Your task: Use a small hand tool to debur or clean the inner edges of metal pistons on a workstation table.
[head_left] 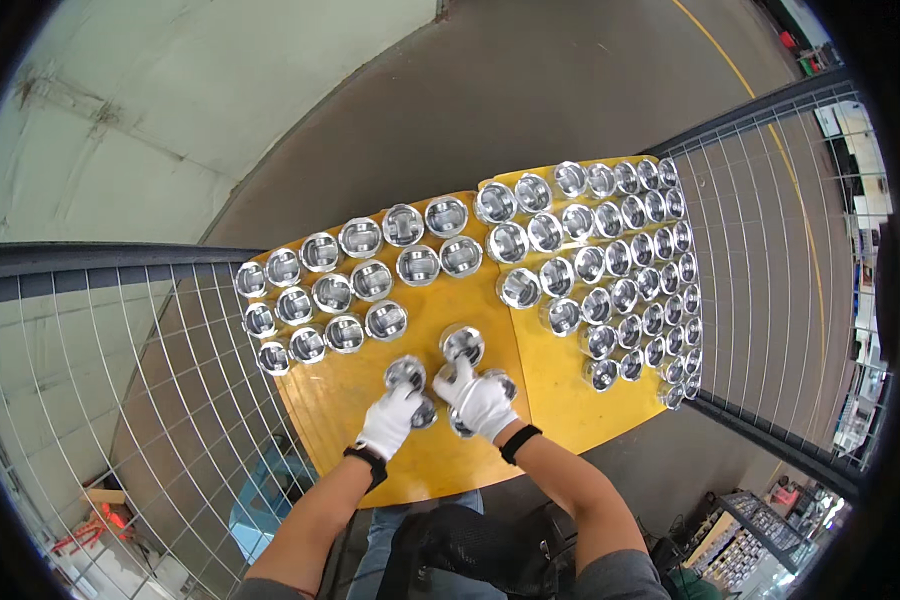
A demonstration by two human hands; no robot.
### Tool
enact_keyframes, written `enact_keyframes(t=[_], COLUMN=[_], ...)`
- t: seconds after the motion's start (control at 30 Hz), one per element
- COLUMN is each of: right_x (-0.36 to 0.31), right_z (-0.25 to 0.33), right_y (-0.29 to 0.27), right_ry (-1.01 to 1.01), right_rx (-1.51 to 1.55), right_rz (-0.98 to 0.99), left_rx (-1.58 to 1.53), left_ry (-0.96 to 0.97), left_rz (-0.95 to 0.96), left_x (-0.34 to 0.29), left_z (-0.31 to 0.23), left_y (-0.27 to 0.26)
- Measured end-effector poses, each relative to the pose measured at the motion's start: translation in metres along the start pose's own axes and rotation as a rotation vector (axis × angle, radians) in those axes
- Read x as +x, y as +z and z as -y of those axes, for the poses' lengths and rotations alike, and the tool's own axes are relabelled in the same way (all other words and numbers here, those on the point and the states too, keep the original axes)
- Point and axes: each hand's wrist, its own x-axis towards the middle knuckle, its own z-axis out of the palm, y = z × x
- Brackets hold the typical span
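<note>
My left hand (pixel 390 416), in a white glove, has its fingers closed on a shiny metal piston (pixel 404 371), slightly blurred. A second piston (pixel 424 413) sits against the right side of that hand. My right hand (pixel 478 404), also white-gloved, reaches with thumb and fingers onto the near rim of another piston (pixel 463 341). Partly hidden under and beside the right hand are two more pistons, one at its right (pixel 500 382) and one below its palm (pixel 459 424). Where exactly the fingertips grip is hard to make out.
Rows of upturned pistons (pixel 360 238) line the far left of the yellow board (pixel 370 478). More rows of pistons (pixel 590 263) cover the right-hand board (pixel 550 415). Wire mesh panels flank both sides, left (pixel 120 350) and right (pixel 770 270). A blue stool (pixel 260 505) stands below left.
</note>
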Motion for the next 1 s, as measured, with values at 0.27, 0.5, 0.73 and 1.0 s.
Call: enact_keyframes(t=[0.27,0.5,0.73,1.0], right_x=[-0.010,0.033,0.092,0.095], right_z=[0.063,-0.010,-0.155,-0.150], right_y=[0.033,-0.064,-0.117,-0.099], right_ry=[-0.064,-0.015,0.346,0.555], right_rx=[0.093,0.097,-0.078,-0.150], right_rz=[0.072,-0.081,-0.099,-0.146], left_rx=[-0.229,0.045,0.048,0.138], left_ry=[-0.311,-0.280,-0.168,0.125], left_rz=[-0.170,-0.103,-0.379,-0.232], left_x=[-0.103,-0.125,-0.055,0.133], left_z=[0.060,0.066,0.014,-0.037], left_y=[0.003,-0.029,-0.061,-0.105])
